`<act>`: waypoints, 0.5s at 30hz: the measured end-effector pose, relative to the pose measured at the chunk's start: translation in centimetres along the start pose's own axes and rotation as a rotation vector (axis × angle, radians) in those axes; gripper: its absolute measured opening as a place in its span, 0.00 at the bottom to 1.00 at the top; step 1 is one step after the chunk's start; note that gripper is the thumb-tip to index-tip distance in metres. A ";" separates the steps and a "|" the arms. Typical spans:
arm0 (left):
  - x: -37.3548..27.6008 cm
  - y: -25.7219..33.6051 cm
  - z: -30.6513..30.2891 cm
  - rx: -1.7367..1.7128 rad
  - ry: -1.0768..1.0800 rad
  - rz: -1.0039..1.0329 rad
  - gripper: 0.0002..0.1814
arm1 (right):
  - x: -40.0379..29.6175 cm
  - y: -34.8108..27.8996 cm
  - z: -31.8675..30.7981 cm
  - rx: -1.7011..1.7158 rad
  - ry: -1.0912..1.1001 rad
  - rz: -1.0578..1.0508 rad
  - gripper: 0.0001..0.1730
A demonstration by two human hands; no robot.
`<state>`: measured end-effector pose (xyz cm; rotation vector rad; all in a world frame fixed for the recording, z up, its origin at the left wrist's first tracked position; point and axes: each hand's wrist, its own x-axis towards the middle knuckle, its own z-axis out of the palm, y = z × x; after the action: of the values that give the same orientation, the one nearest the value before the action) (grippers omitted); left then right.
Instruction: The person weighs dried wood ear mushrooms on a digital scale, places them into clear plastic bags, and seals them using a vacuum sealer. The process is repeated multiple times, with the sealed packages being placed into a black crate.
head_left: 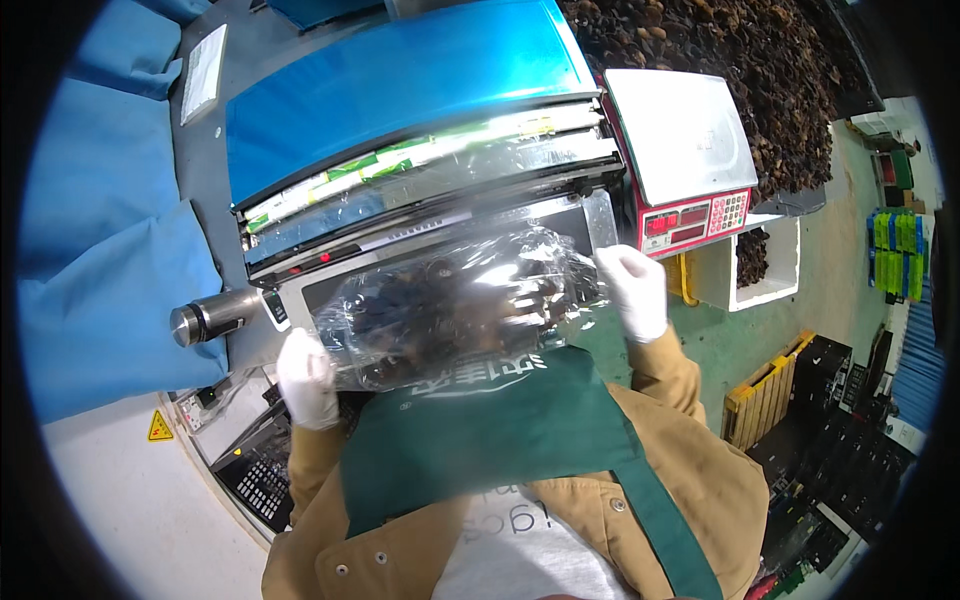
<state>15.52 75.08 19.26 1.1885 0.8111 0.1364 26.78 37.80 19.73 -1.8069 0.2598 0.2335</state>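
A sheet of clear plastic film is stretched between my gloved hands, with dark contents showing dimly under or through it. My left hand, in a white glove, pinches the film's left end near the wrapping machine's lower left corner. At the right end, my right hand grips the film beside the machine's metal edge. The film wrapping machine has a blue top cover and a roll of film in green and white below it. Glare on the film hides what lies beneath.
A red digital scale with a metal plate stands right of the machine. Behind it lies a heap of dark dried mushrooms or fungus. A steel cylinder is at the left, near blue cloth. A white foam box sits below the scale.
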 end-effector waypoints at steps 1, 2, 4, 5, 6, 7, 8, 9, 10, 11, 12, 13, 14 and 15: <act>-0.2 0.5 -0.7 -0.170 0.060 -0.044 0.15 | -0.8 -0.1 -0.8 0.033 0.021 -0.003 0.09; 0.3 0.2 -3.3 -0.237 -0.248 -0.011 0.15 | -1.3 0.1 -2.1 0.055 -0.050 0.096 0.09; -0.4 -1.0 -5.4 -0.130 -0.131 -0.231 0.14 | -1.9 1.9 -4.8 -0.036 -0.214 0.329 0.08; -1.0 -2.0 -5.8 -0.043 0.020 -0.371 0.13 | -2.5 4.0 -5.0 0.013 -0.258 0.326 0.08; -1.5 -3.1 -5.5 0.049 0.066 -0.463 0.11 | -3.1 6.2 -4.9 -0.037 -0.287 0.434 0.08; -2.2 -4.2 -4.5 0.091 -0.032 -0.480 0.09 | -3.2 8.4 -4.6 -0.099 -0.323 0.533 0.09; -2.7 -5.0 -3.0 0.129 -0.159 -0.474 0.07 | -3.5 10.9 -3.2 0.038 -0.350 0.481 0.09; -3.2 -5.6 -1.2 0.147 -0.304 -0.429 0.05 | -3.6 13.4 -1.8 0.178 -0.389 0.431 0.10; -3.7 -5.8 0.9 0.166 -0.441 -0.365 0.04 | -3.5 14.2 -0.2 0.304 -0.463 0.399 0.10; -3.8 -5.8 2.7 0.180 -0.570 -0.290 0.04 | -3.6 13.6 1.3 0.370 -0.570 0.387 0.10; -4.3 -5.0 4.3 0.210 -0.673 -0.210 0.04 | -3.7 12.5 2.4 0.431 -0.695 0.375 0.10; -4.3 -4.3 5.6 0.242 -0.787 -0.120 0.06 | -4.0 11.0 3.0 0.459 -0.805 0.354 0.09; -4.7 -3.8 6.6 0.259 -0.861 -0.030 0.08 | -4.0 9.4 3.3 0.472 -0.941 0.338 0.09; -4.7 -3.2 7.5 0.286 -0.942 0.054 0.09 | -4.0 7.8 3.3 0.478 -1.046 0.304 0.09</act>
<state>15.84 65.63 19.81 1.3531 -0.0387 -0.4861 20.58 39.32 12.88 -0.9841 -0.1566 1.1721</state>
